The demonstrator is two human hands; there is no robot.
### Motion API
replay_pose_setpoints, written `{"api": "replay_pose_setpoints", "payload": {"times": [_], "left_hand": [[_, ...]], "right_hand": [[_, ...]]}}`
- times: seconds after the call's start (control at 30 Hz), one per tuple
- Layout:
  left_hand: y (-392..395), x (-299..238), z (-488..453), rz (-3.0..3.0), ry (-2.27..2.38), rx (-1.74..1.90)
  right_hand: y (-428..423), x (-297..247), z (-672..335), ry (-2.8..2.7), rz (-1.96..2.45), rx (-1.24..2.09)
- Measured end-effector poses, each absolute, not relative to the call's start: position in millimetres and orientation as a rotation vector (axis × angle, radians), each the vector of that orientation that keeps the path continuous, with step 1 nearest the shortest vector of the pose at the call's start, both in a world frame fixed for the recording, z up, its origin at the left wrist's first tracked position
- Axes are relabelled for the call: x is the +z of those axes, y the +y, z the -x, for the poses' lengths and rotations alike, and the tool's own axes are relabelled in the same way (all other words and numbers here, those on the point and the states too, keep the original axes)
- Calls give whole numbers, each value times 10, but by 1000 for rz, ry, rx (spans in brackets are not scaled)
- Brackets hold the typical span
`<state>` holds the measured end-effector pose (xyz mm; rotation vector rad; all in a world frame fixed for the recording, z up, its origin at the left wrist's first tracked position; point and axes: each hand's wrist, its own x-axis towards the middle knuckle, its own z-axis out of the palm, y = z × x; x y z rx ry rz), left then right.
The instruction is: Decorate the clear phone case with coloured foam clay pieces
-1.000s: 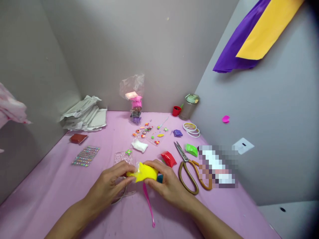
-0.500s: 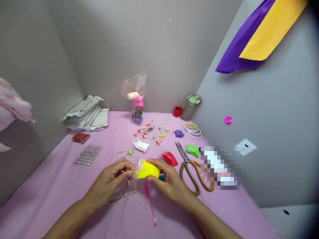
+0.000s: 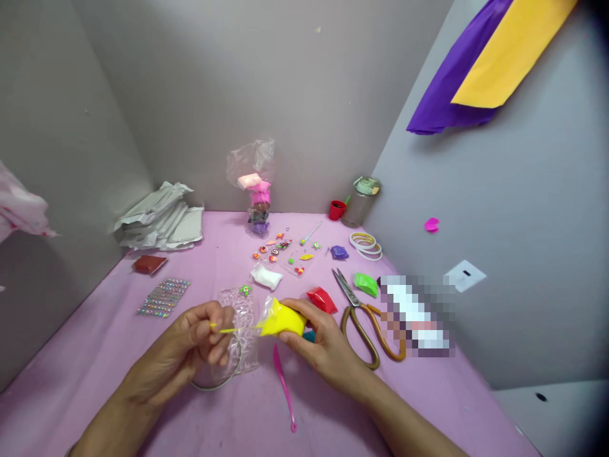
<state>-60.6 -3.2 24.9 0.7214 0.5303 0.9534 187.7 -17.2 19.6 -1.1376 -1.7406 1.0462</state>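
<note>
My right hand (image 3: 323, 343) grips a yellow clay packet (image 3: 281, 320) in clear plastic, held just above the pink table (image 3: 118, 381). My left hand (image 3: 190, 346) is closed in a pinch on a thin yellow strand (image 3: 233, 330) that stretches from the packet to its fingertips. Under the left hand lie a clear textured sheet (image 3: 240, 311) and a clear ring (image 3: 223, 374). A pink plastic tool (image 3: 284, 387) lies on the table below the packet. A bit of teal clay (image 3: 308, 336) shows under my right fingers.
Scissors (image 3: 364, 317) lie right of my right hand, with red (image 3: 322, 299), green (image 3: 365, 284), purple (image 3: 339, 252) and white (image 3: 266, 277) clay packets nearby. A bag of stacked clay (image 3: 257, 203), small decorations, tape rings (image 3: 366, 244), a red cup, a jar, gem stickers (image 3: 164, 297) and folded paper (image 3: 162, 219) sit farther back.
My left hand has pulled away leftward from the yellow packet, drawing out a thin yellow strand. My right hand keeps hold of the packet.
</note>
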Motion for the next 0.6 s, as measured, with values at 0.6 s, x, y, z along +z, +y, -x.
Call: {"api": "replay_pose_setpoints", "payload": {"times": [0.6], "left_hand": [[39,228,471,-641,813,1176]], "right_hand": [[-135,123,-1884,-1669,1240,994]]}}
